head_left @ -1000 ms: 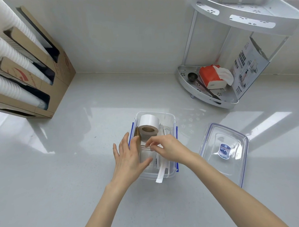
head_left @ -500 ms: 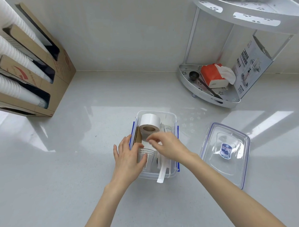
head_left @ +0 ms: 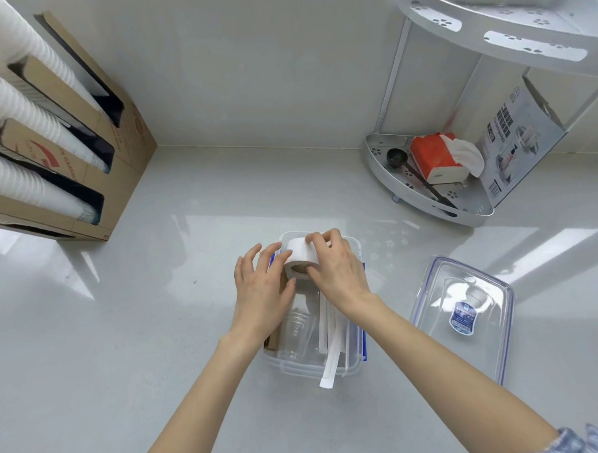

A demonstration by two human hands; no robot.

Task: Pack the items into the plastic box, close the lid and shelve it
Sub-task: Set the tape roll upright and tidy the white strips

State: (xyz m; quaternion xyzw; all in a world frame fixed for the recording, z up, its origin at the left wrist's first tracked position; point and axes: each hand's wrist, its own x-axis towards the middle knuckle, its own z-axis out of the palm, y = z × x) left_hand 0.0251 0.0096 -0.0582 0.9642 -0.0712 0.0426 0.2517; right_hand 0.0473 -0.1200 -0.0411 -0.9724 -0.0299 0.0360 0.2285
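A clear plastic box (head_left: 286, 365) with blue clasps sits on the white counter in front of me. A white paper roll (head_left: 297, 257) stands on edge at its far end. My right hand (head_left: 337, 271) grips the roll from the right, fingers over its top. My left hand (head_left: 261, 291) rests against the roll's left side with fingers spread. Inside the box lie clear plastic cups (head_left: 297, 332), a brown cardboard piece (head_left: 272, 342) and white wrapped straws (head_left: 329, 355), which stick out over the near rim. The clear lid (head_left: 465, 308) lies flat to the right.
A cardboard dispenser (head_left: 92, 156) holding white cup stacks stands at the back left. A white corner rack (head_left: 426, 190) at the back right carries a red tissue pack (head_left: 435, 158), a black scoop and a printed carton (head_left: 520, 138). Its upper shelf (head_left: 508, 22) overhangs.
Both hands moved from the middle of the box to its far end. The right hand now grips the paper roll and the left hand rests against it.
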